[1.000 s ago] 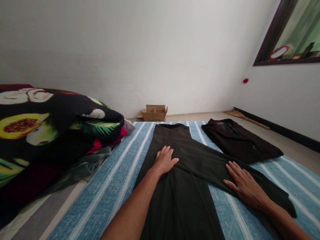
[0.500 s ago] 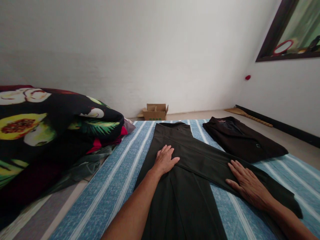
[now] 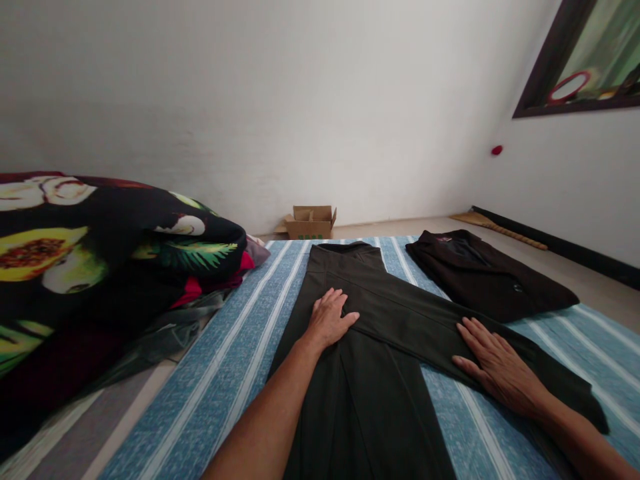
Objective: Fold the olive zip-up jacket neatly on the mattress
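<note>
A dark pair of trousers (image 3: pixel 370 373) lies flat on a blue striped mat (image 3: pixel 235 360), one leg folded across to the right. My left hand (image 3: pixel 329 319) rests flat on the trousers near the fold, fingers stretched out. On the folded-over leg further right, my right hand (image 3: pixel 493 363) lies palm down, fingers spread. Neither hand grips the cloth.
A second dark folded garment (image 3: pixel 487 273) lies on the mat at the back right. A heap of fruit-print bedding (image 3: pixel 100 260) fills the left side. A small cardboard box (image 3: pixel 310 223) stands by the far wall. A stick (image 3: pixel 500 228) lies along the right wall.
Both hands stay pressed on the trousers; the right hand has slid slightly to the right along the folded leg. The view has shifted a little.
</note>
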`<action>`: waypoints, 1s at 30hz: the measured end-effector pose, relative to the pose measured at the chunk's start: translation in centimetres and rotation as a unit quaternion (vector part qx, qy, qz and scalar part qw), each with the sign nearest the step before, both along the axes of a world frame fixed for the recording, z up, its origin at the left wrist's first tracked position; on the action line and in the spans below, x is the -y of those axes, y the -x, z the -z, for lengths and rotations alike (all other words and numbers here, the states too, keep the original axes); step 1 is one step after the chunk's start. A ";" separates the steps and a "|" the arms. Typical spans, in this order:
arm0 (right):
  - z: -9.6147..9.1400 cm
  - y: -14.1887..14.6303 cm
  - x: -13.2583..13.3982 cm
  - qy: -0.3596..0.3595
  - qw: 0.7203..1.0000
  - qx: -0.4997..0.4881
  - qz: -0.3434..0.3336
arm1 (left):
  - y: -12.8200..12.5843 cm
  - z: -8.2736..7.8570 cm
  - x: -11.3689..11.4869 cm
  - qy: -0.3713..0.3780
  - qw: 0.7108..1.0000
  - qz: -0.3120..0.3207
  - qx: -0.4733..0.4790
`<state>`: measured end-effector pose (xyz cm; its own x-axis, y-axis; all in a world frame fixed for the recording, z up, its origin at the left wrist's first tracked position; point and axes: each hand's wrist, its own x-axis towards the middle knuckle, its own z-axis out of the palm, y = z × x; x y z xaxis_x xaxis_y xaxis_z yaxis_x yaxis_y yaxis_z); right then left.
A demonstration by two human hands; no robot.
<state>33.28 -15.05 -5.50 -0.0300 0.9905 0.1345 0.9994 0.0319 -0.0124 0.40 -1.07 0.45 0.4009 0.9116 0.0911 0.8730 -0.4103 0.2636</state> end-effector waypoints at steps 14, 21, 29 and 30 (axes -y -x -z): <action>0.2 -0.1 0.1 -0.012 1.000 -0.004 -0.003 | 0.0 -0.3 0.2 -0.001 1.000 0.002 0.008; -0.5 -0.1 -0.1 -0.039 0.997 -0.065 -0.016 | 0.0 -0.5 0.3 0.000 1.000 -0.003 0.010; -2.8 -5.4 1.2 -0.140 0.973 -0.112 0.148 | -0.1 -2.0 -1.7 -0.008 1.000 -0.011 0.014; -3.1 -6.0 1.4 -0.108 0.971 -0.125 0.175 | -0.2 -2.2 -2.2 -0.009 1.000 -0.011 0.008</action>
<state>39.31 -16.46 -2.37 0.3641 0.8820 0.2991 0.9159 -0.2808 -0.2870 0.63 1.15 2.61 0.3790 0.9184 0.1140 0.8775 -0.3957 0.2710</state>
